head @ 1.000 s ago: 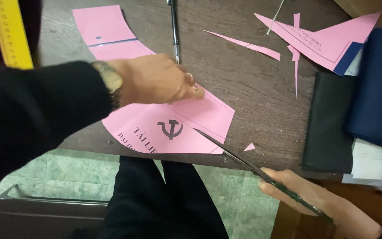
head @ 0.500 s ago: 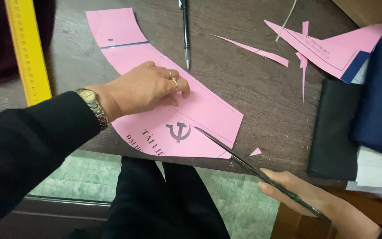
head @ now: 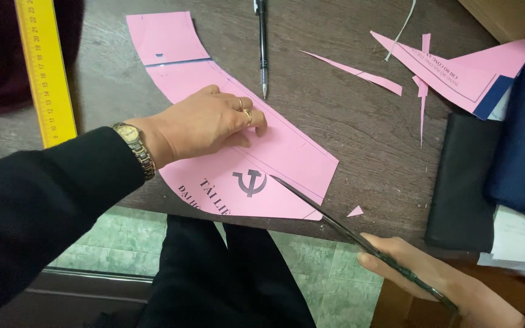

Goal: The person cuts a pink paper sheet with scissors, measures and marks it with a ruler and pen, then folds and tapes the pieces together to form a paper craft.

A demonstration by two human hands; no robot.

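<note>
Your left hand (head: 205, 124) has slid further up the pink paper piece (head: 244, 140) since a moment ago, fingers together, pressing it flat on the brown table (head: 360, 127). Your right hand (head: 432, 282) grips the scissors (head: 347, 234), blade tip over the paper's lower edge.
</note>
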